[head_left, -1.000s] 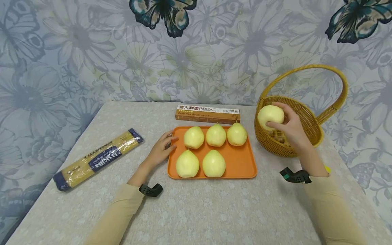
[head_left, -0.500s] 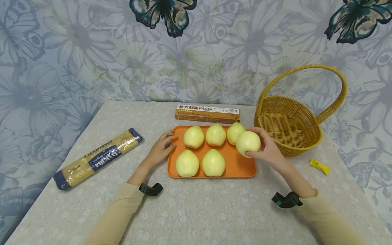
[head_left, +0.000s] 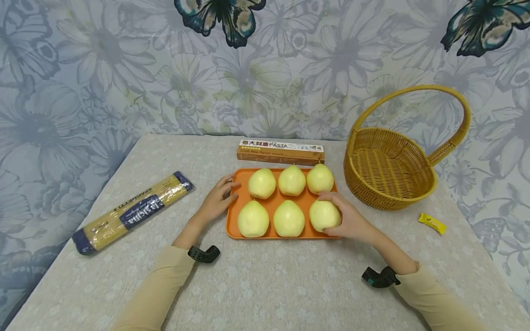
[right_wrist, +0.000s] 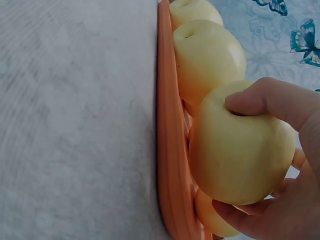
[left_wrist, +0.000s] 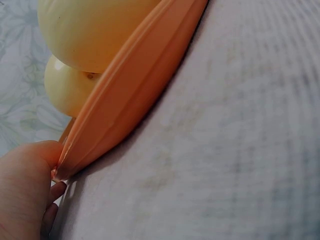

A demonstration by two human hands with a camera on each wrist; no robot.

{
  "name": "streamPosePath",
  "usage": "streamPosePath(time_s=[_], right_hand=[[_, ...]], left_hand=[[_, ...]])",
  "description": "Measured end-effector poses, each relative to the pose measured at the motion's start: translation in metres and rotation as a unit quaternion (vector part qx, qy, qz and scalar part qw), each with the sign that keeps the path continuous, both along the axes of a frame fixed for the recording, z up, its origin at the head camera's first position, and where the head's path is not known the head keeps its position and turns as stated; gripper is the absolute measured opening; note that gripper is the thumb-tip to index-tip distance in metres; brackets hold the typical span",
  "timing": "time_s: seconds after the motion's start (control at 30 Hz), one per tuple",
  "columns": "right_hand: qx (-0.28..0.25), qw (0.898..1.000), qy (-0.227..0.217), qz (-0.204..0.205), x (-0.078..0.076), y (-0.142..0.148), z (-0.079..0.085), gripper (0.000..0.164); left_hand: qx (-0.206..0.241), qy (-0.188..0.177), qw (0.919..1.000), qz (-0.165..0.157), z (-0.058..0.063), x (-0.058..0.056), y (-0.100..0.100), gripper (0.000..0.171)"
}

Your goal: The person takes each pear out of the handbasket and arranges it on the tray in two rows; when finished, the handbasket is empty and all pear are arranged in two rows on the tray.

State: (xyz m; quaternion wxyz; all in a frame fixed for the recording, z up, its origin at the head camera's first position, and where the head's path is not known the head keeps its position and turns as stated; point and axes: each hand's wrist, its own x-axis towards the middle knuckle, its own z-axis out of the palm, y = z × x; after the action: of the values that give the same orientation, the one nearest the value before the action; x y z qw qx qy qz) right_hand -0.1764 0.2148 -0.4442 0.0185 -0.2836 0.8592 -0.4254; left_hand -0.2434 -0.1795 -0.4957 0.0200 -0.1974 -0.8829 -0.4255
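Observation:
My right hand (head_left: 349, 218) grips a pale yellow-green pear (head_left: 323, 216) at the front right corner of the orange tray (head_left: 232, 230). In the right wrist view, the thumb presses into the hollow at one end of that pear (right_wrist: 240, 150) and the fingers curl round its side. Several similar pears sit on the tray in two rows, such as the front middle pear (head_left: 289, 218) and the back left pear (head_left: 262, 184). At the tray's left edge, my left hand (head_left: 215, 200) holds the rim, its thumb against the wall in the left wrist view.
A wicker basket (head_left: 389, 170) with a tall handle stands right of the tray. Behind the tray lies a pasta box (head_left: 280, 153). A spaghetti packet (head_left: 132, 214) lies to the left, and a small yellow wrapped sachet (head_left: 432, 224) near the right edge.
My right hand has carried the pear from over the basket leftward and down to the tray's front right corner. The left hand has stayed at the tray's edge.

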Motion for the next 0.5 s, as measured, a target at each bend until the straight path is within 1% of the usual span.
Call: streamPosePath(time_s=[0.2, 0.37, 0.5], right_hand=[[0.007, 1.000, 0.003, 0.007, 0.0011, 0.0005, -0.0031, 0.069], [0.023, 1.000, -0.004, 0.019, -0.0007, 0.0000, -0.0056, 0.074], [0.033, 0.999, -0.006, 0.029, -0.0017, -0.0009, -0.0038, 0.076]], left_hand=[[0.006, -0.004, 1.0000, -0.002, 0.0003, 0.0008, 0.0018, 0.035], [0.005, -0.005, 1.0000, -0.002, 0.0002, 0.0003, 0.0005, 0.035], [0.009, -0.005, 0.9999, 0.001, 0.0010, -0.0009, -0.0012, 0.035]])
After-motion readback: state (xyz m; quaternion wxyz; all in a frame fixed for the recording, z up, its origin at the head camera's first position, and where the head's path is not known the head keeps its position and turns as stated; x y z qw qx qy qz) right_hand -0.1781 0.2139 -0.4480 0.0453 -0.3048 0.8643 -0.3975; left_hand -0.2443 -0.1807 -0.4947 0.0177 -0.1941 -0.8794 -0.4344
